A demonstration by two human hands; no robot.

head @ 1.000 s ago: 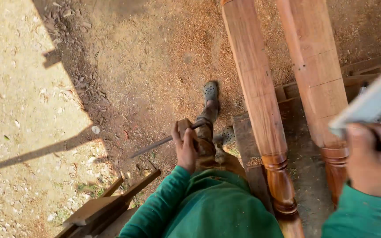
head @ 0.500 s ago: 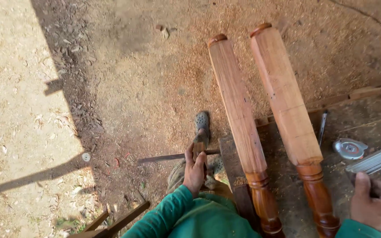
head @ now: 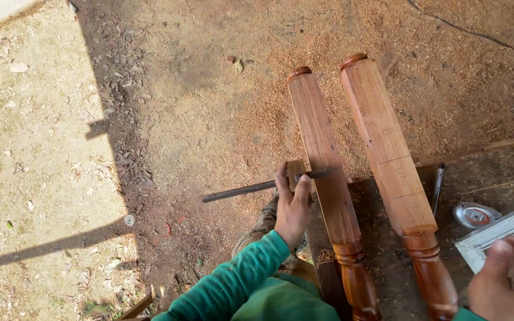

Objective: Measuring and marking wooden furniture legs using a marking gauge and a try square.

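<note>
Marking gauge set against a turned wooden leg

The left hand (head: 292,205) has its fingers closed on a small wooden block with a long dark metal rod (head: 257,187) — pressed to the near reddish-brown turned wooden post (head: 322,172). At three o'clock lies a second matching wooden post (head: 391,154). At four o'clock, the right hand (head: 507,282) grips a grey metal square (head: 495,229). No scribed line is visible on either post.
</note>
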